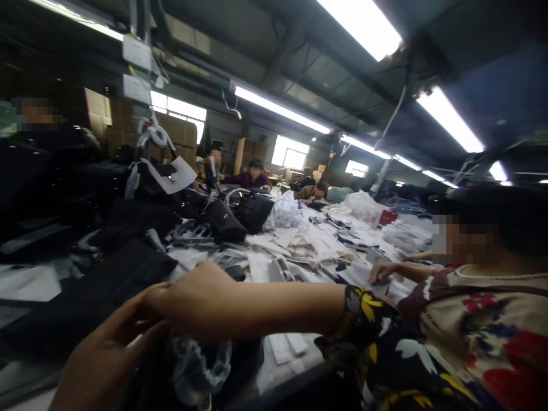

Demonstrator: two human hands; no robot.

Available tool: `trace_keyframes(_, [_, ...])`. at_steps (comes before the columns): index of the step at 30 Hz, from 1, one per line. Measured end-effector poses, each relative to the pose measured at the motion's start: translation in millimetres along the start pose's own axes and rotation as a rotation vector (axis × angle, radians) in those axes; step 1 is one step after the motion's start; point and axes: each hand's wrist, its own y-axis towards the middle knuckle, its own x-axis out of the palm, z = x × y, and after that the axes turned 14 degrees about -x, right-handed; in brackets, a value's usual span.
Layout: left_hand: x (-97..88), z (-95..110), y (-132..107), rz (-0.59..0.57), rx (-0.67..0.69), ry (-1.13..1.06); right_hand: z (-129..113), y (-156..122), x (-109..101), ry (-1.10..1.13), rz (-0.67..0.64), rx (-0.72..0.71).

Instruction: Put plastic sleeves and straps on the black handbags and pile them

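- One large black piece (109, 279), matte and flat-looking, lies just beyond the hands — long axis slanting from lower left to upper right, far end toward a smaller black bag (225, 220).
- Right hand (192, 294) and left hand (100, 348) meet, fingers bent; I cannot tell whether they grip anything.
- Crumpled clear plastic (199, 365) below the right wrist.

Black material (103, 285) lies slanted; crumpled clear plastic (194, 371) nearby.

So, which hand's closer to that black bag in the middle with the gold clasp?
Right. In view, the right hand is below and slightly left of the black bag; the left hand is farther down and left.
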Motion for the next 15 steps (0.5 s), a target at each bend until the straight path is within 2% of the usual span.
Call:
trace_keyframes(3, [-10.3,4,-3,-0.08,-0.075,0.002,12,-3,-6,-0.029,0.022,0.0])
trace_keyframes(5, [-23.6,-4,-1,-0.118,-0.074,-0.003,23,-7,-11,-0.022,0.023,0.039])
trace_keyframes(10, [-75.4,-53,-3,-0.101,-0.222,0.056,40,-14,-10,0.121,0.066,0.1])
trace_keyframes(13, [-95.3,-75,-13,-0.271,-0.276,0.102,45,-13,3,0.216,0.093,0.057])
trace_keyframes(15, [-95.7,-76,-18,-0.359,-0.257,0.114,48,-11,11,0.3,0.148,-0.003])
